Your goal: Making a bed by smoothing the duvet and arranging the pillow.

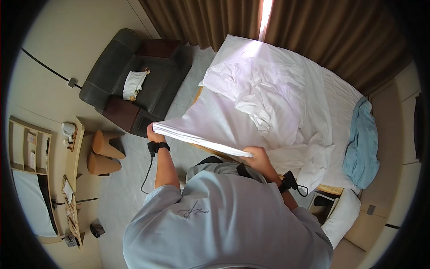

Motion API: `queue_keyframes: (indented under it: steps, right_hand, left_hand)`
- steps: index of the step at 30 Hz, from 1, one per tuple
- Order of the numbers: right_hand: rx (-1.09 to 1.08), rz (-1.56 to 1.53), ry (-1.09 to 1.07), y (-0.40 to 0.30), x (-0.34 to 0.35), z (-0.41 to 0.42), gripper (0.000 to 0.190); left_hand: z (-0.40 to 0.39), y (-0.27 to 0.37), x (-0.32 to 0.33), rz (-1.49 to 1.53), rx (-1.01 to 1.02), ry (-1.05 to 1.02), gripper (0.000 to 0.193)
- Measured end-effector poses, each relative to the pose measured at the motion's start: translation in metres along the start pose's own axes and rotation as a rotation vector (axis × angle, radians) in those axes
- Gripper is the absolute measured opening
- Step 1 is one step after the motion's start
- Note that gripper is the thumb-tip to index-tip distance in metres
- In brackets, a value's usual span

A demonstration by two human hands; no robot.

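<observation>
My left hand [155,133] grips one corner of a folded white sheet edge [201,138], to the left of the bed. Further along the same edge, my right hand [258,158] holds the cloth near my waist. Between my hands the layered edge stretches taut, and the fabric runs from it onto the bed. Rumpled white bedding [265,104] is heaped on the middle of the bed. A light blue cloth or pillow [362,148] lies at the bed's right end. Both wrists wear black straps with cabled devices.
A dark armchair [159,85] with a white cloth [135,84] on its seat stands left of the bed. Two tan stools [104,166] sit by a wall desk [78,138]. Brown curtains [322,37] hang behind the bed. A white pillow [342,215] leans near a nightstand [320,204].
</observation>
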State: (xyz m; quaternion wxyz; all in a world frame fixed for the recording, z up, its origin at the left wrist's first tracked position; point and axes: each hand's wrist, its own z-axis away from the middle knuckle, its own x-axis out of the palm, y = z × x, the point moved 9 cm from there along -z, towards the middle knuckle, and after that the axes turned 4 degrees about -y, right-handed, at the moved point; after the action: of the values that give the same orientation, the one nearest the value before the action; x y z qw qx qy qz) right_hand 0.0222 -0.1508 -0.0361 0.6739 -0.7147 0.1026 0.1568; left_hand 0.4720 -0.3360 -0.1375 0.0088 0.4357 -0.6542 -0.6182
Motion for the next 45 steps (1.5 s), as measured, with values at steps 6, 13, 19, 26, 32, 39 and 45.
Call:
queue_keyframes:
  steps: [6,13,19,26,32,39,45]
  right_hand:
    - [0.095,0.009,-0.005,-0.004,0.014,-0.016,0.012]
    - [0.217,0.170,0.290,-0.037,0.037,-0.042,0.007]
    - [0.456,0.219,0.474,-0.027,0.120,-0.083,0.010]
    - [0.509,0.155,0.279,-0.051,0.194,-0.151,0.009]
    - [0.435,0.185,0.363,0.007,0.144,-0.158,0.006]
    - [0.427,0.339,0.873,0.043,0.092,-0.226,0.020]
    - [0.449,0.094,-0.105,0.049,0.283,-0.411,0.064]
  left_hand:
    - [-0.031,-0.066,0.038,0.317,-0.069,0.030,0.022]
    - [-0.085,-0.180,0.174,0.927,-0.637,-0.176,0.019]
    - [-0.186,-0.215,0.183,0.619,-0.549,-0.348,0.026]
    - [-0.323,-0.084,0.063,1.008,-0.428,-0.249,0.022]
    - [-0.376,0.019,0.055,0.672,0.041,-0.397,0.017]
    - [-0.341,0.118,0.164,0.302,0.307,-0.844,0.025]
    - [-0.251,0.169,0.253,0.311,0.783,-1.294,0.028]
